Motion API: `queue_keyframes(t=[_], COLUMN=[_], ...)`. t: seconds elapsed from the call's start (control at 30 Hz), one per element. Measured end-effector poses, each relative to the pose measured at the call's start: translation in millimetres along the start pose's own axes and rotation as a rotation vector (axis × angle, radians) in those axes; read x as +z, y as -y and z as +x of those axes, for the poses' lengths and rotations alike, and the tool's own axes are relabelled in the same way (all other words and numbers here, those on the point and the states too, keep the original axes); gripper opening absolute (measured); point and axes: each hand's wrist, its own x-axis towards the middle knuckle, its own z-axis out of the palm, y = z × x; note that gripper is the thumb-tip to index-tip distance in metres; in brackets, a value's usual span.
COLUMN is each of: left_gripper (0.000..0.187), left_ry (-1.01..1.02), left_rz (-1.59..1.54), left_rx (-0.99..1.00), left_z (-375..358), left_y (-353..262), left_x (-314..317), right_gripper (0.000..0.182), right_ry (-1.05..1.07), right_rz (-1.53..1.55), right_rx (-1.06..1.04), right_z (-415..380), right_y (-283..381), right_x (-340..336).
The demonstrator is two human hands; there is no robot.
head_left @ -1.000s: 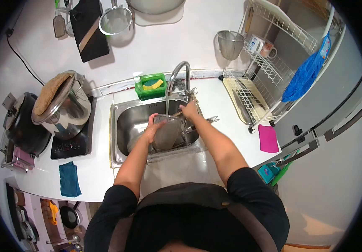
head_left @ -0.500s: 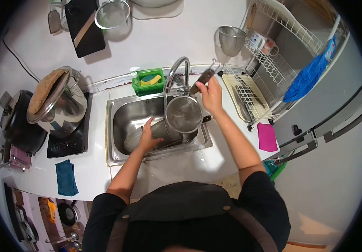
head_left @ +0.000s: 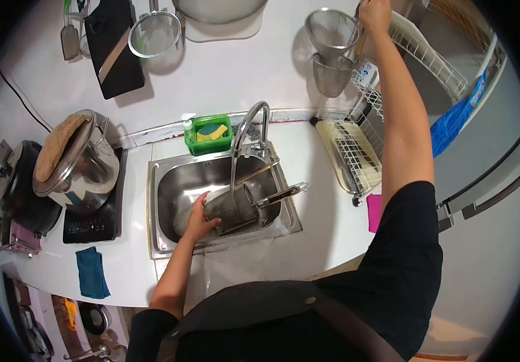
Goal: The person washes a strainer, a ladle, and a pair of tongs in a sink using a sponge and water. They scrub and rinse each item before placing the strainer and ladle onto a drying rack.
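Observation:
My right hand (head_left: 375,14) is raised at the wall beside the rack, fingers wrapped round the handle of a metal mesh strainer (head_left: 332,33). Just below that strainer, a deeper mesh strainer (head_left: 333,78) hangs against the wall. Down in the steel sink (head_left: 172,175), my left hand (head_left: 198,221) has its thumb and fingers apart, resting by a deep mesh strainer (head_left: 236,208) that lies on its side. The strainer's dark handle (head_left: 280,196) juts over the sink's right rim. A wooden handle (head_left: 258,172) leans in the sink behind it.
The curved faucet (head_left: 262,123) arches over the sink. Behind it sits a green tub (head_left: 209,148) with a sponge (head_left: 213,132). A white wire rack (head_left: 362,154) stands right; a steel pot (head_left: 91,163) on an induction cooker (head_left: 91,228) stands left.
My right hand has carried the strainer from above the sink up and right to the wall. My left hand stays low in the sink. The view has tilted slightly upward.

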Motion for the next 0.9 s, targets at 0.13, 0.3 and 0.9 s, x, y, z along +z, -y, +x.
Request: queue_keyframes(t=[0.13, 0.3, 0.9], left_gripper=[0.084, 0.080, 0.075], left_ry=[-0.009, -0.013, 0.204], left_rz=[-0.035, -0.037, 0.688], left_rx=[-0.073, -0.085, 0.242], left_z=[-3, -2, 24], left_y=[11, 30, -8], left_x=[-4, -7, 55], right_gripper=[0.032, 0.031, 0.020], right_ry=[0.423, 1.174, 2.187], right_rz=[-0.151, -0.529, 0.849], right_rx=[0.128, -0.062, 0.291], right_z=[-45, -67, -317], right_y=[-54, -58, 169], right_x=[60, 62, -105])
